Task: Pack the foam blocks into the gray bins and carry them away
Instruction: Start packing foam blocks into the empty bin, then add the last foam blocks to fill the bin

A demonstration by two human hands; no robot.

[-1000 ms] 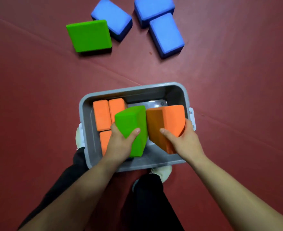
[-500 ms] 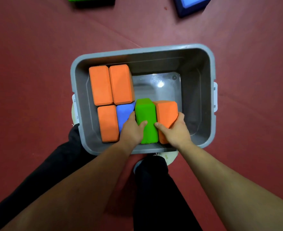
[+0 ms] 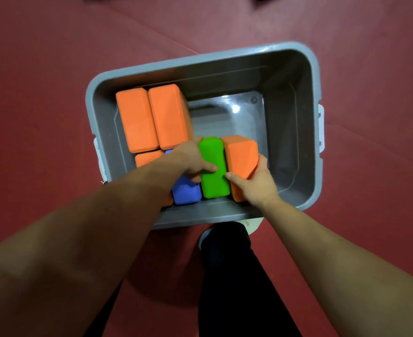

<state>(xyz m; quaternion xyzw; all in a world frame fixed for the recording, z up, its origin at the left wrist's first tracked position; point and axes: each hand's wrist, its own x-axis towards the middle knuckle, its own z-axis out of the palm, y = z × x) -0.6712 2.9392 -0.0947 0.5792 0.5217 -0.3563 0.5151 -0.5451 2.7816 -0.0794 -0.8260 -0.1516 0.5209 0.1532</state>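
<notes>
Packing step: a person pressed two foam blocks into the gray bin (image 3: 200,59), the left hand (image 3: 192,161) pinching the green block (image 3: 214,176) and the right hand (image 3: 256,183) gripping the orange block (image 3: 242,159). A blue block (image 3: 186,193) lay under the left fingers. The likely next move was to release both and fetch more.

Left grip (image 3: 191,159) and right grip (image 3: 256,183) both clasping.
</notes>
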